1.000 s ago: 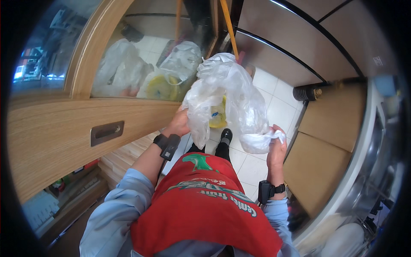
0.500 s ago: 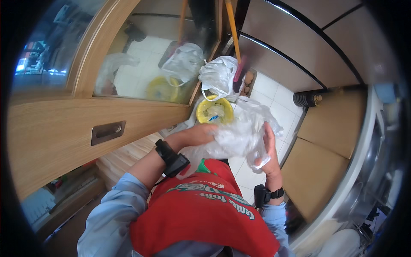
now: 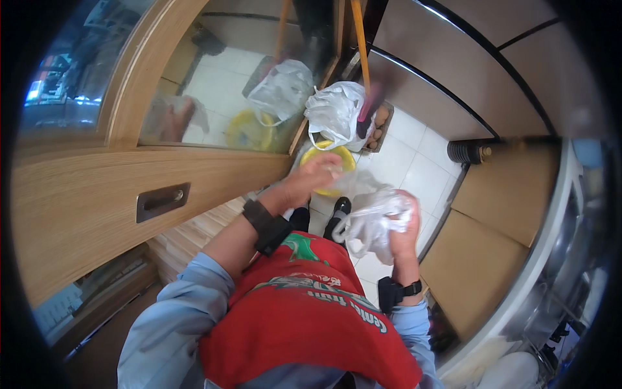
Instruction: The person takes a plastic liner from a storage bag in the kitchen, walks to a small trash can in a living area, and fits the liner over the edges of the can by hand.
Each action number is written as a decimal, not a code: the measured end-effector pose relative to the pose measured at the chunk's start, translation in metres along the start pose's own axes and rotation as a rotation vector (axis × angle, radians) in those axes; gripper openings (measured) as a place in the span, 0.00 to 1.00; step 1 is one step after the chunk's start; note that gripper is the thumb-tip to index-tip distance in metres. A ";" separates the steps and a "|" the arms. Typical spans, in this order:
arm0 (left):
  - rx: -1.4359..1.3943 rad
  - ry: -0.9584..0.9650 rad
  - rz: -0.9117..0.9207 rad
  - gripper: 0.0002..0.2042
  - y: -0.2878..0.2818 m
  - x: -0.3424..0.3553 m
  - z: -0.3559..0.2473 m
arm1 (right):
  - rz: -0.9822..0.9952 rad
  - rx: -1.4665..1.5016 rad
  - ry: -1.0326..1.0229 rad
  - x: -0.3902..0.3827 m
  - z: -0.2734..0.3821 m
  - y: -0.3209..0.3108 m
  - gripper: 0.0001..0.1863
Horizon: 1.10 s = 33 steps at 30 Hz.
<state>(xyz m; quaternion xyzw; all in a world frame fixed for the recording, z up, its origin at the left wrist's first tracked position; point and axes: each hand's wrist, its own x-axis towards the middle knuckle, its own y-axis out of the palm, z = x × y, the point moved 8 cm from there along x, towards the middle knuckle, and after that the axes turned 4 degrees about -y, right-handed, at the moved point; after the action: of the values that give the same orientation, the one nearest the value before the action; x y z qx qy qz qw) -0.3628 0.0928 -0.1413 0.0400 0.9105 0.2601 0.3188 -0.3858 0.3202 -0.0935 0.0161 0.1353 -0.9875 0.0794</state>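
Note:
A thin white plastic bag (image 3: 370, 220) is bunched up in my right hand (image 3: 405, 227), whose fingers are closed round it with loose folds hanging to the left. From the bunch, a blurred, see-through stretch of plastic runs toward my left hand (image 3: 311, 176). The left fingers are curled in and seem to pinch that film, though motion smears them. This hand is above a yellow bin (image 3: 346, 155) on the floor and hides much of its opening.
Beyond the bin sits a full white bag (image 3: 337, 113) beside a crate of round brown items (image 3: 380, 123). An orange pole (image 3: 360, 45) leans there. A wooden sliding door (image 3: 214, 181) with glass borders the left, brown cardboard (image 3: 483, 259) the right. My shoe (image 3: 342, 206) shows on white tiles.
The spread-out bag has been gathered into a smaller bunch in my right hand. My left hand has moved forward, over the yellow bin. My shoes have come into sight.

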 end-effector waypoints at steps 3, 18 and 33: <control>0.250 0.090 -0.095 0.29 -0.030 0.007 -0.010 | -0.112 0.164 0.234 -0.004 -0.027 -0.047 0.16; 0.260 0.195 -0.180 0.11 -0.016 0.019 -0.032 | 0.003 -0.852 -0.264 -0.004 0.008 -0.022 0.21; -0.444 -0.460 0.187 0.12 0.101 -0.023 0.107 | -0.359 0.106 0.415 -0.009 -0.166 -0.020 0.26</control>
<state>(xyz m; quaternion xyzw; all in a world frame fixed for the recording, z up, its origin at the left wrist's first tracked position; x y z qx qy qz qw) -0.2898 0.2223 -0.1487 0.1105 0.7280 0.4646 0.4919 -0.3782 0.3853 -0.2476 0.1980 0.0974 -0.9670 -0.1272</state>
